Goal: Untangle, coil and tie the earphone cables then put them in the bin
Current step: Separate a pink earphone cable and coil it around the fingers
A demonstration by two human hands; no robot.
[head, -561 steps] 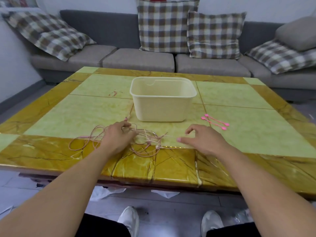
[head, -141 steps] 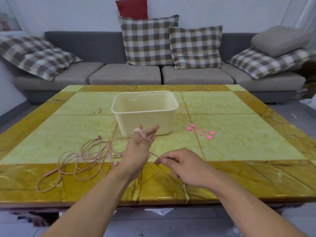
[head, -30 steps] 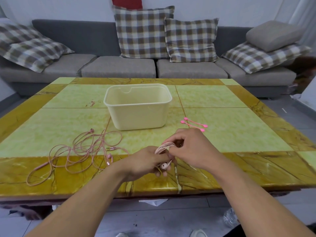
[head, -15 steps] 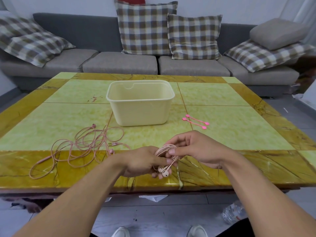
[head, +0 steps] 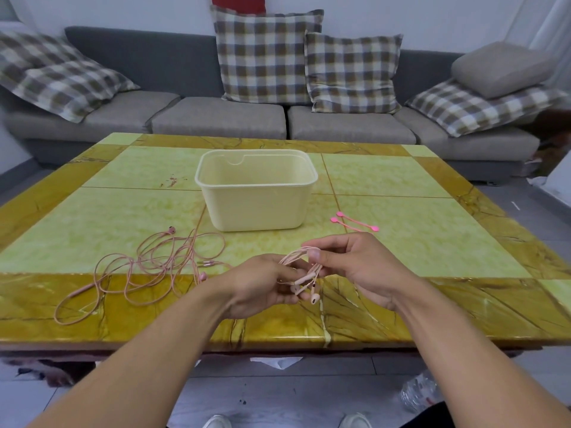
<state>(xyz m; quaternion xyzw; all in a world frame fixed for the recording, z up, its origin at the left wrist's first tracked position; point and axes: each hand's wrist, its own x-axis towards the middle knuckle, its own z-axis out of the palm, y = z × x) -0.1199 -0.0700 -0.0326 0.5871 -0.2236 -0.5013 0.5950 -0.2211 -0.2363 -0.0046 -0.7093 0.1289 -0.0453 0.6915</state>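
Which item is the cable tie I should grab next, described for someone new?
Start at the cream bin mid-table. Just right of its base lie two pink ties flat on the green tile. They are short, straight strips with round ends, unlike the looping cable pile on the left.

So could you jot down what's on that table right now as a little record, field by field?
left hand: holds the coiled earphone cable
right hand: pinches the coil's upper loops
earbuds: dangle below the coil
loose cables: tangled on the table, left of the hands
bin: cream, open top, nothing visible inside
pink ties: two, lying right of the bin
coil tied: not yet
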